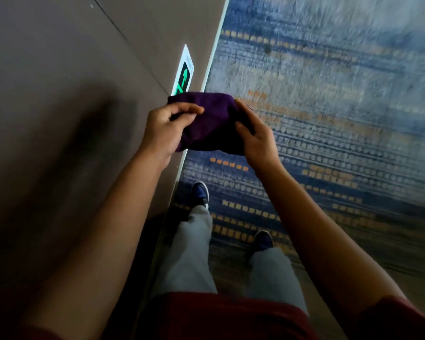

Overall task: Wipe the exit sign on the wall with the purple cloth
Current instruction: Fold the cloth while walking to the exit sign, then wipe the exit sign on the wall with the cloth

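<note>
Both hands grip the bunched purple cloth [211,123] between them: left hand [166,130] pinching its left edge, right hand [257,139] clamped on the right. Exit sign [184,74] sits low on the wall [59,94], just beyond the cloth, untouched.

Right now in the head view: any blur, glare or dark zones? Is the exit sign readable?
Head view: the carpet is smeared by motion blur, worst at upper right; the wall falls into heavy shadow at lower left; wide-angle bending shows along the skirting line. The exit sign glows green, its arrow legible, its lower end hidden behind the purple cloth. Left hand and right hand look fairly sharp.
</note>
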Available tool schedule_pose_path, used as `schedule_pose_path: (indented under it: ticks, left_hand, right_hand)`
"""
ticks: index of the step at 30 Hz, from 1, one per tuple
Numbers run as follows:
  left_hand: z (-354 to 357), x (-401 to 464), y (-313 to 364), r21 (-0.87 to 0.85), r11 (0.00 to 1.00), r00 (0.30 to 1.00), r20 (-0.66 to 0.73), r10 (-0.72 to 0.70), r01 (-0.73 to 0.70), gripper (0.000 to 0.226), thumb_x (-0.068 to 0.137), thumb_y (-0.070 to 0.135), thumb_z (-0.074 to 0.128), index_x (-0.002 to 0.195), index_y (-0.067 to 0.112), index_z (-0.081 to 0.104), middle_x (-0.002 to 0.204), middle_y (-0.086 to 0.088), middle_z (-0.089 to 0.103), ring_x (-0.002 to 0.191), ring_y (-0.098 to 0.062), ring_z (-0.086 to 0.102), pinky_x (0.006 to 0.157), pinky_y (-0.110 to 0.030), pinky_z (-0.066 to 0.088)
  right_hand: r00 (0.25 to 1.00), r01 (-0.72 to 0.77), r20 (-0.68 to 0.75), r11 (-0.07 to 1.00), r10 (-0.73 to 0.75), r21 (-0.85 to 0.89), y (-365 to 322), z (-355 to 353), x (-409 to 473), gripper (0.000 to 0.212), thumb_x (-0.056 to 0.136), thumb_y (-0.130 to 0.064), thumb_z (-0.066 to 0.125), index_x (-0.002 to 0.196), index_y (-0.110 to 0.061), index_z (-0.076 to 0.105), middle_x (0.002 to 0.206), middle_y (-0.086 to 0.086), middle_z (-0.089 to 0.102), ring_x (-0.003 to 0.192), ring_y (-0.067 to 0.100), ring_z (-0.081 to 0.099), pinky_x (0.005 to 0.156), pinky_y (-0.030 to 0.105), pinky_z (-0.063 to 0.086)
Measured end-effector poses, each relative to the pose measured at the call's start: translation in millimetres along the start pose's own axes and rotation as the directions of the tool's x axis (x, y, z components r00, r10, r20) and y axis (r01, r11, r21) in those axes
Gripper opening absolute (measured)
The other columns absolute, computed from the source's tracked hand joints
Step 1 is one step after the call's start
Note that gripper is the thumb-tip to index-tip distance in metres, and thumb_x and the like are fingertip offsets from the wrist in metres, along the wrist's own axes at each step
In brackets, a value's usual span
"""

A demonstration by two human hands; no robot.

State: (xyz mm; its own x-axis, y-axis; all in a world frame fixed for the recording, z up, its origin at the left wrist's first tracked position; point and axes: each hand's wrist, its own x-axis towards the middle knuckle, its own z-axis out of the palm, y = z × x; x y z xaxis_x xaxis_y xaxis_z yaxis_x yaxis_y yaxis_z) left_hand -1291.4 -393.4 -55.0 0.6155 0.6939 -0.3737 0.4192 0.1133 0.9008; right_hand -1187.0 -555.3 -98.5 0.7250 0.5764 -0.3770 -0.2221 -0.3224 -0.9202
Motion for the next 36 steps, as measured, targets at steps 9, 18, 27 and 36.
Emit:
schedule_pose_path:
  ticks: [9, 18, 27, 36]
  left_hand:
    - [18.1, 125.6, -119.7, -0.251, 0.959, 0.992, -0.051, 0.120, -0.129, 0.026, 0.091, -0.002, 0.064, 0.083, 0.020, 0.077, 0.087, 0.004, 0.080, 0.088, -0.011, 0.073, 0.084, -0.028, 0.059]
    - [32.5, 173.5, -223.5, -0.224, 0.929, 0.955, -0.101, 0.278, -0.294, 0.027, 0.091, -0.009, 0.061, 0.084, 0.014, 0.073, 0.083, 0.003, 0.076, 0.086, -0.013, 0.067, 0.085, -0.025, 0.054]
    - [20.0, 144.4, -258.2, -0.032, 0.909, 0.899, -0.161, 0.407, -0.417, 0.030, 0.094, 0.000, 0.062, 0.118, 0.014, 0.074, 0.121, -0.007, 0.074, 0.117, -0.019, 0.069, 0.102, -0.030, 0.054]
    - [30.7, 143.6, -263.8, 0.133, 0.859, 0.829, -0.225, 0.512, -0.495, 0.029, 0.095, 0.004, 0.066, 0.122, 0.013, 0.071, 0.121, 0.001, 0.074, 0.116, -0.008, 0.067, 0.109, -0.035, 0.050]
  right_hand:
    - [0.991, 0.124, -0.076, 0.979, -0.113, 0.159, 104.7, 50.7, 119.1, 0.045, 0.103, 0.000, 0.053, 0.146, -0.012, 0.058, 0.134, 0.010, 0.070, 0.124, 0.027, 0.067, 0.114, 0.049, 0.050]
    - [0.961, 0.277, -0.136, 0.853, -0.242, 0.442, 230.9, 94.4, 192.4, 0.041, 0.100, 0.005, 0.052, 0.135, -0.014, 0.061, 0.124, 0.008, 0.071, 0.118, 0.024, 0.066, 0.113, 0.048, 0.050]
    - [0.977, 0.203, -0.083, 0.729, -0.197, 0.654, 276.2, 128.0, 185.6, 0.021, 0.103, -0.018, 0.062, 0.121, -0.019, 0.074, 0.130, 0.016, 0.073, 0.127, 0.035, 0.066, 0.110, 0.054, 0.053]
    - [0.964, 0.139, 0.082, 0.742, -0.254, 0.656, 290.6, 106.2, 197.7, 0.030, 0.101, -0.026, 0.063, 0.131, -0.025, 0.069, 0.119, 0.008, 0.072, 0.095, 0.024, 0.064, 0.058, 0.026, 0.054]
